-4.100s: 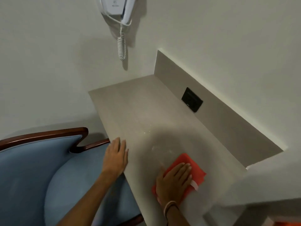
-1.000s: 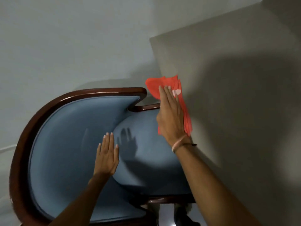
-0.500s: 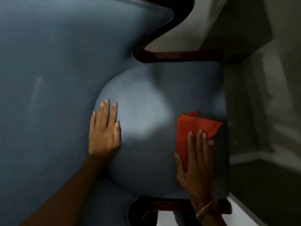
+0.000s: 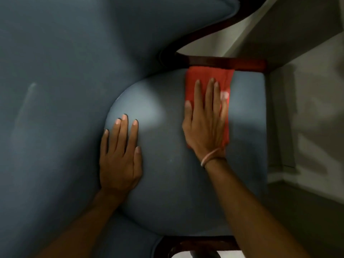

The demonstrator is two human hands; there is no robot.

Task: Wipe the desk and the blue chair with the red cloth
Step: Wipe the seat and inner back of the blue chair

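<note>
The blue chair [image 4: 167,183] fills the head view, its padded seat in the middle and its curved back on the left. The folded red cloth [image 4: 210,77] lies on the far part of the seat, against the dark wooden armrest [image 4: 232,63]. My right hand [image 4: 204,123] presses flat on the cloth, fingers stretched forward and covering its near half. My left hand [image 4: 121,155] rests flat on the seat near the chair back, fingers together, holding nothing. The desk's underside [image 4: 279,25] shows at the upper right.
A second dark wooden armrest [image 4: 195,243] runs along the seat's near edge. To the right of the seat are a pale wall [image 4: 316,108] under the desk and dark floor [image 4: 307,211].
My right hand has pushed the red cloth across the seat, away from me, up to the far armrest. Before that it left the desk. My left hand stays flat on the seat.
</note>
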